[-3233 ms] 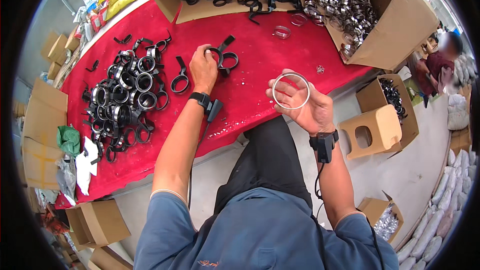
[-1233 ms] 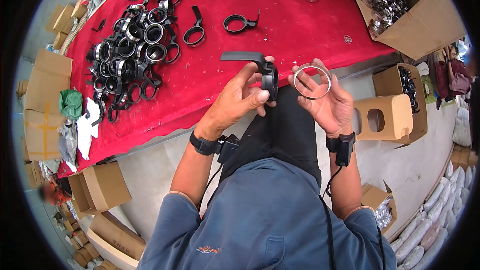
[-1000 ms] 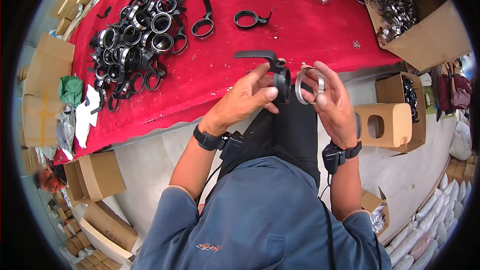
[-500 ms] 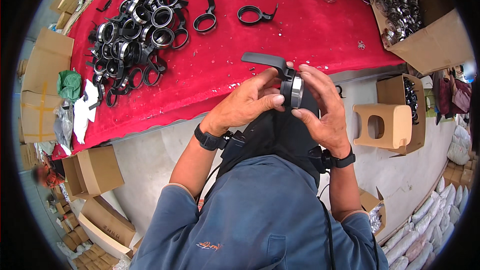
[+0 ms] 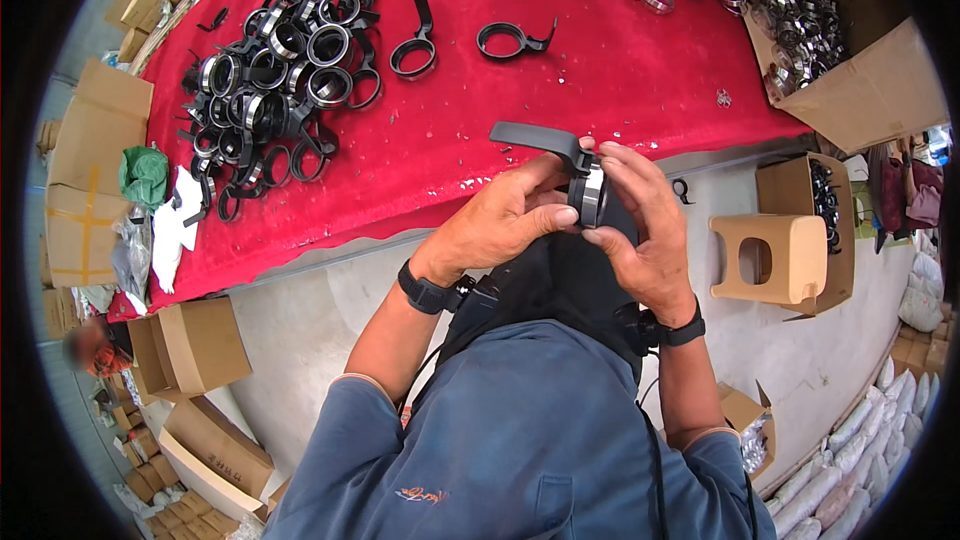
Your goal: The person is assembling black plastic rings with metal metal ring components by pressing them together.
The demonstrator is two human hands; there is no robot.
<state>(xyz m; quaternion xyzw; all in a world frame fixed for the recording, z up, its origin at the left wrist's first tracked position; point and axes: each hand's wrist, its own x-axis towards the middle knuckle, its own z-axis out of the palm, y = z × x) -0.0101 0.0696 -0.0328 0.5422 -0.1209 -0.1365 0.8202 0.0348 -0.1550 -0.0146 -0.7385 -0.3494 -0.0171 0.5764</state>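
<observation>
A black plastic ring with a long flat handle (image 5: 533, 134) is held between my hands in front of my lap, near the table's front edge. A shiny metal band (image 5: 594, 192) sits against its right side. My left hand (image 5: 490, 223) grips the black ring from the left, thumb at its lower edge. From the right, my right hand (image 5: 648, 230) pinches the metal band side with fingers above and thumb below. On the red table lie two similar black rings, one with its handle upward (image 5: 424, 18) and one with its handle rightward (image 5: 541, 43).
A heap of black handled rings (image 5: 265, 90), many with metal bands, covers the left of the red cloth (image 5: 480, 110). At the far right, an open carton (image 5: 850, 105) holds many metal rings. A cardboard stool-like box (image 5: 800, 260) stands right, and open cartons (image 5: 205, 340) stand left.
The held ring and both hands have shifted slightly down. The metal band now sits closer to the black ring, and less of its bright surface shows.
</observation>
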